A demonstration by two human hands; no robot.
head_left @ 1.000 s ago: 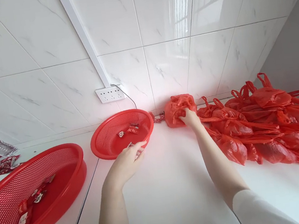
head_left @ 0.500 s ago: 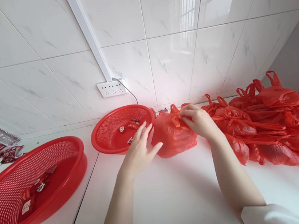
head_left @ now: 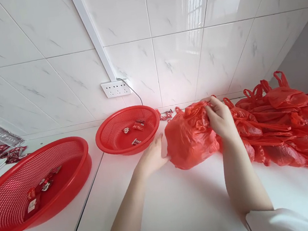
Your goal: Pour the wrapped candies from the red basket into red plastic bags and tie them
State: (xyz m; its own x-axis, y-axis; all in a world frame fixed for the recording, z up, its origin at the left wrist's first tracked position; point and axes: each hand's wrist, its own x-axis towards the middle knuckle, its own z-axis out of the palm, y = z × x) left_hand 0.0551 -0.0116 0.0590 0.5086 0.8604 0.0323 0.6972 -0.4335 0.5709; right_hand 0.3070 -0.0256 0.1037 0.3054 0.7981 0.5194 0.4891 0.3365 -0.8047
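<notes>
A full red plastic bag (head_left: 190, 141) is in front of me on the white table, its top gathered up. My right hand (head_left: 220, 116) is closed around the bunched top of this bag, at its upper right. At the bag's left side is my left hand (head_left: 153, 156), fingers stretched and thumb apart, with the thumb tip at or very near the plastic. Behind the left hand stands a round red basket (head_left: 104, 137) with a few small wrapped packets (head_left: 139, 126) in it. What the bag contains is hidden.
Many tied red bags (head_left: 280, 125) are heaped on the right. A larger red basket (head_left: 73, 149) holding several packets stands at the left. Loose red packets (head_left: 166, 114) lie by the tiled wall, below a power strip (head_left: 116, 88) with a cable.
My right hand has pulled the bag's top up and to the right, and the bag now looks taller. My left hand has moved slightly right and lower, up to the bag's side.
</notes>
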